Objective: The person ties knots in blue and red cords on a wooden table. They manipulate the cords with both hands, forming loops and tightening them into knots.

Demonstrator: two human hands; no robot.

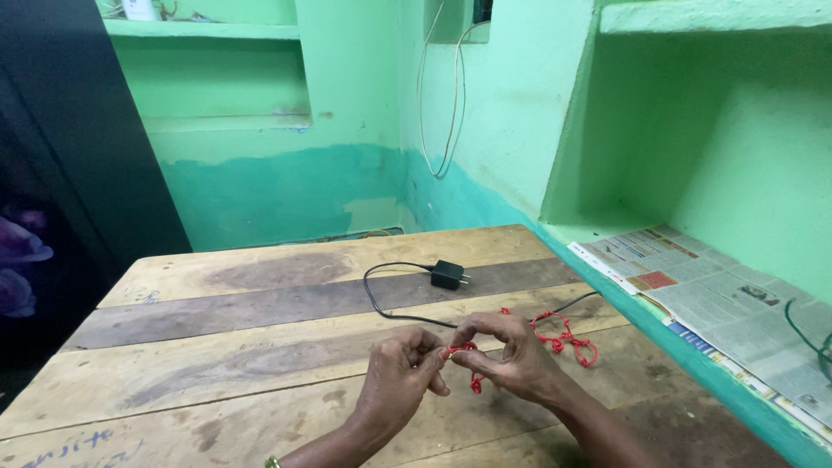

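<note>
Both my hands meet over the near middle of a wooden plank table. My left hand pinches one end of a red knotted cord between thumb and fingers. My right hand holds the same cord just beside it, fingers curled over it. A short bit of the cord dangles between the two hands, and the rest trails to the right in loops on the table.
A black power adapter with its black cable lies on the table beyond my hands. Newspaper sheets line a green wall niche at the right. Thin wires hang down the green wall. A dark door stands at the left.
</note>
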